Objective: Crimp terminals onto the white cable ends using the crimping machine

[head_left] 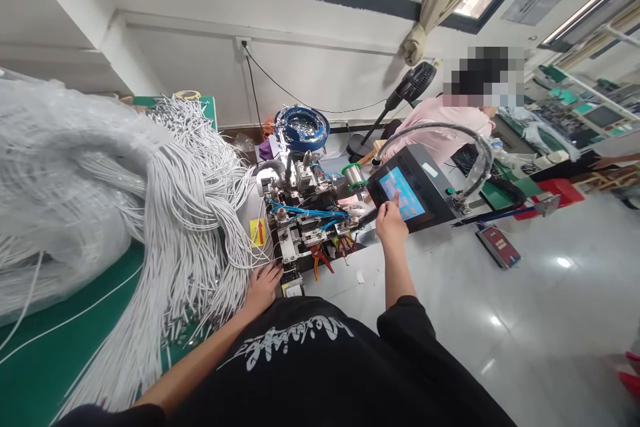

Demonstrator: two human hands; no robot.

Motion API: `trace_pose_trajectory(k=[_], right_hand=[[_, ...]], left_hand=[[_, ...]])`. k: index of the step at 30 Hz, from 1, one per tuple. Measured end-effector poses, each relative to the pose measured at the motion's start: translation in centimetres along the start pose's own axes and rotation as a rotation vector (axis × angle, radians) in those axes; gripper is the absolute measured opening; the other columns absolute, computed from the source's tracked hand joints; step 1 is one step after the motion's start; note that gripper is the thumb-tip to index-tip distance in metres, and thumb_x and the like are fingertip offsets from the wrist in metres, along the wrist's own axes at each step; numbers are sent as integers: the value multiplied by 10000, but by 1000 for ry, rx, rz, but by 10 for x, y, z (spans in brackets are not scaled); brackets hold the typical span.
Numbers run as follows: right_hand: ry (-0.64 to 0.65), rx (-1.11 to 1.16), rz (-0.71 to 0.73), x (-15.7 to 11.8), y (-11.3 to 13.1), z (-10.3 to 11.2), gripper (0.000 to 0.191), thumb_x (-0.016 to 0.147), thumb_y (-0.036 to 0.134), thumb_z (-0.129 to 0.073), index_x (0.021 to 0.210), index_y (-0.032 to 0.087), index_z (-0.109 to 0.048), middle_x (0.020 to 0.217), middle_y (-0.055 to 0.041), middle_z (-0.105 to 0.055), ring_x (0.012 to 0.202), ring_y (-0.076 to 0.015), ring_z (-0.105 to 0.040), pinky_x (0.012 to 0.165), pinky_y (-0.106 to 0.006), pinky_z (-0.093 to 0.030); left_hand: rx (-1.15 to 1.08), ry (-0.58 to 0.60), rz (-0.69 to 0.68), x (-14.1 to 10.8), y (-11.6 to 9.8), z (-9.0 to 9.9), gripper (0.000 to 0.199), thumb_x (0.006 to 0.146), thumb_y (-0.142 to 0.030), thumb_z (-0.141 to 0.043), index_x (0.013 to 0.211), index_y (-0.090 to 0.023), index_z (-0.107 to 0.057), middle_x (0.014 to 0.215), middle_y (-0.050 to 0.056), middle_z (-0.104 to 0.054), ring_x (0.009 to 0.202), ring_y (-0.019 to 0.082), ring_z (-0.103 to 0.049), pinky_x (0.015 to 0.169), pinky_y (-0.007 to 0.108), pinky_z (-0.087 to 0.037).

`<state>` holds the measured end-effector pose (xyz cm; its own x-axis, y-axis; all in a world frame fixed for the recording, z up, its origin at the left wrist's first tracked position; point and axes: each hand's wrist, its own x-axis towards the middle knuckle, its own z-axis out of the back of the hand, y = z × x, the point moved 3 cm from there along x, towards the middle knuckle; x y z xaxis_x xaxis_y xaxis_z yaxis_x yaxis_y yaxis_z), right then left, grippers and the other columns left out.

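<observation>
At the far left, a clear plastic wrap (60, 167) covers bundled cables on the green-topped table (45, 340), well apart from the left fingers. A thick spread of thin white cables (190, 193) with metal ends comes near those fingers, fanning out beyond and to the left of them. The left hand (264, 285) lies palm down, its fingers slightly spread, at the near left edge of the metal machine (300, 207) with blue air tubes. Just beyond these fingers is a yellow label with a red arrow (258, 233); farther beyond sits a round blue metal bowl (301, 128). To their right are orange-and-red handled pliers (321, 263).

A green-rimmed spool of silvery wire (355, 176) stands left of and beyond the right fingers. The right hand (393, 223) reaches to the black-framed blue touchscreen (401, 193), index fingertip at its lit face. The other fingers curl inward; whether they press together cannot be told. Beyond them stand a black fan (417, 82) and a person in a pink top (440, 123).
</observation>
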<state>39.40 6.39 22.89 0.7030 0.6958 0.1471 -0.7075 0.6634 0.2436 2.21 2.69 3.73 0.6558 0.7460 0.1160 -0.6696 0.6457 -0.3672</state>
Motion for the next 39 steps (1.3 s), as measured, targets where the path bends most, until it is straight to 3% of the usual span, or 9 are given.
trace_pose_trajectory(k=[8,13,18,24,31,39], right_hand=[[-24,201,196,-16,-4,-14,318,897,378,-382,1022,204,-618,1396,-101,-444,795,-168,-588,623,-269,-403],[-27,313,256,-42,-18,-34,407,884,431,-366,984,159,-653,1119,-119,-649,602,-136,-539,646,-278,-412],[21,297,193,-65,-34,-53,499,850,525,-367,928,144,-680,733,-88,-666,562,-153,-511,577,-267,-360],[76,285,30,-81,-48,-64,517,805,576,-390,862,154,-684,509,-22,-527,502,-154,-480,544,-262,-335],[144,303,-6,-82,-45,-72,516,788,591,-419,881,160,-687,499,-12,-517,506,-153,-496,554,-261,-346],[165,301,79,-77,-42,-84,566,798,614,-384,892,144,-684,537,-49,-571,515,-177,-517,547,-277,-356]], left_hand=[[2,-11,-10,0,3,-5,536,729,-21,-408,1189,-215,-605,1291,44,-567,1266,238,-426,1044,433,-259],[-7,11,16,1,3,-9,514,748,-26,-431,1198,-215,-592,1295,45,-563,1274,223,-408,1060,425,-238],[-13,23,30,3,3,-10,477,785,-72,-449,1223,-217,-571,1299,62,-556,1288,219,-385,1054,432,-232],[15,43,33,4,3,-6,466,806,-129,-462,1253,-232,-543,1331,49,-530,1305,209,-358,1036,428,-241],[140,74,204,27,5,3,544,822,-147,-437,1363,-197,-419,1420,67,-427,1358,215,-262,1059,438,-213],[107,61,245,30,4,5,555,822,-119,-412,1369,-208,-407,1419,75,-425,1354,216,-269,1040,443,-233]])
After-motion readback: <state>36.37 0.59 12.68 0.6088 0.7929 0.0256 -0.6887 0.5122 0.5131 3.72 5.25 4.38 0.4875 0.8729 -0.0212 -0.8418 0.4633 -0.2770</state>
